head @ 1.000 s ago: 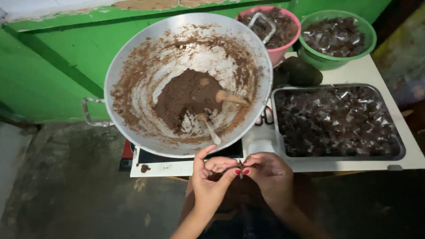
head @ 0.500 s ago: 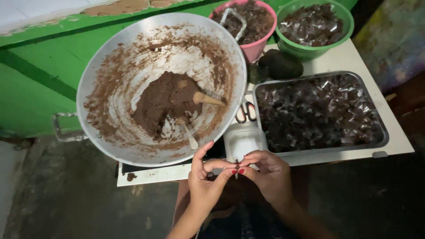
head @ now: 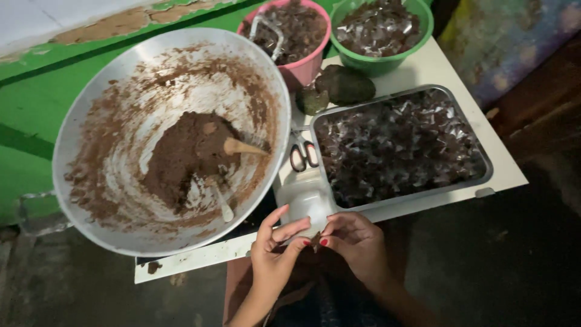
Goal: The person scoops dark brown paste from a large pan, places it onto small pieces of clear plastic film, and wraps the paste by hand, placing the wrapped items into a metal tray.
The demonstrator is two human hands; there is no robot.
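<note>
My left hand (head: pixel 275 251) and my right hand (head: pixel 357 242) meet at the near table edge, fingertips pinched together on a small dark wrapped sweet (head: pixel 315 243). Just beyond them stands a small white container (head: pixel 305 200). To the left, a big metal wok (head: pixel 109 79) holds a lump of brown paste (head: pixel 184 154) with a wooden spoon (head: pixel 245 146) and a metal spoon (head: pixel 221 203) stuck in it. On the right, a metal tray (head: pixel 484 163) is full of clear-wrapped dark sweets (head: pixel 399 145).
Scissors (head: pixel 302 154) lie between wok and tray. A pink bowl (head: pixel 315 57) and a green bowl (head: pixel 417 36) of wrapped sweets stand at the back, with two dark lumps (head: pixel 345 85) in front. A green wall (head: pixel 24 145) is behind; dark floor lies right.
The camera view has shifted, so the table sits further left and higher. My hands stay together at the table edge, still working the small sweet between the fingertips.
</note>
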